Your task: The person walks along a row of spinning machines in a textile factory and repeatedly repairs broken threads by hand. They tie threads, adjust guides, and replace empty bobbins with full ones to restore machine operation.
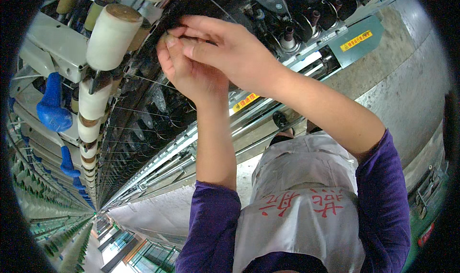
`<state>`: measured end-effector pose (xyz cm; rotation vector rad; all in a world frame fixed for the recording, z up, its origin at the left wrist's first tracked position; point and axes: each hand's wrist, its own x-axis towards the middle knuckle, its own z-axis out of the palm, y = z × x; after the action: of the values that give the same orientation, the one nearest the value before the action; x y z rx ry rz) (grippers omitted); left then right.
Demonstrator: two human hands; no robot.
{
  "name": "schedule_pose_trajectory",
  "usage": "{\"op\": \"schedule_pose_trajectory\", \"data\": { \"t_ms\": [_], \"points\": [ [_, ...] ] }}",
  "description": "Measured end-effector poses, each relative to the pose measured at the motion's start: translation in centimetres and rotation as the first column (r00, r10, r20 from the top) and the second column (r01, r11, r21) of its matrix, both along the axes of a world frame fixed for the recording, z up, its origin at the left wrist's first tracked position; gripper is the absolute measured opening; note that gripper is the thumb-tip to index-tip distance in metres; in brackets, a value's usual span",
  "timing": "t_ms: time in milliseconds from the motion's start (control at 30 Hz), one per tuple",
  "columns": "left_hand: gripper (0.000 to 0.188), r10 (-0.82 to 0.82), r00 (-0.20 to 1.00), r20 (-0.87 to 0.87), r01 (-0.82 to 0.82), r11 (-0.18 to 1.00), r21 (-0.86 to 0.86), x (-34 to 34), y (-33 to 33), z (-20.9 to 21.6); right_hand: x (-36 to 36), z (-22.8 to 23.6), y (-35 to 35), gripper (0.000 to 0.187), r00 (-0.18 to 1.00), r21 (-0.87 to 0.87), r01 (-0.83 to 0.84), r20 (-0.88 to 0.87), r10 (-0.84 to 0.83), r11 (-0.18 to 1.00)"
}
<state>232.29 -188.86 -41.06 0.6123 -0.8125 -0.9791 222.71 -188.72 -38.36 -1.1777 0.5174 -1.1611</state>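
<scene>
Both of my hands are raised in front of the spinning frame (158, 98), in the upper middle of the view. My left hand (194, 76) is turned up with its fingers bent and pinched together. Over it lies my right hand (235, 50), whose thumb and fingers close against the left fingertips. Whatever is between the fingertips is too small or hidden to make out. Just left of the hands hangs a large white bobbin (112, 38) with a brown end. Thin threads (148, 115) stretch across the dark machine below the hands.
More white bobbins (91, 98) run in a long row into the distance. Blue rounded parts (55, 105) hang at the left. Dark spindles (289, 35) stand along a metal rail at the upper right, beside a green-grey panel (352, 43) with a yellow label. Grey floor (383, 91) lies to the right.
</scene>
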Motion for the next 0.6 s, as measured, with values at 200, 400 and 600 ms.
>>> {"op": "schedule_pose_trajectory", "data": {
  "t_ms": [200,400,600],
  "points": [
    [0.015,0.049,0.998,0.036,-0.051,0.997,0.050,-0.5,0.5,0.4,-0.3,-0.2,0.1,0.043,1.000,0.012,-0.006,0.017,0.005,1.000],
    [0.016,0.060,0.997,0.046,-0.060,0.998,0.010,0.1,1.5,0.9,0.0,-0.8,0.2,0.036,0.994,-0.031,0.113,0.007,-0.113,0.993],
    [0.020,0.227,0.950,0.217,-0.245,0.967,0.064,-0.5,5.5,0.7,-5.2,7.6,3.9,0.020,0.922,-0.445,0.098,-0.297,-0.249,0.890]
  ]
}}
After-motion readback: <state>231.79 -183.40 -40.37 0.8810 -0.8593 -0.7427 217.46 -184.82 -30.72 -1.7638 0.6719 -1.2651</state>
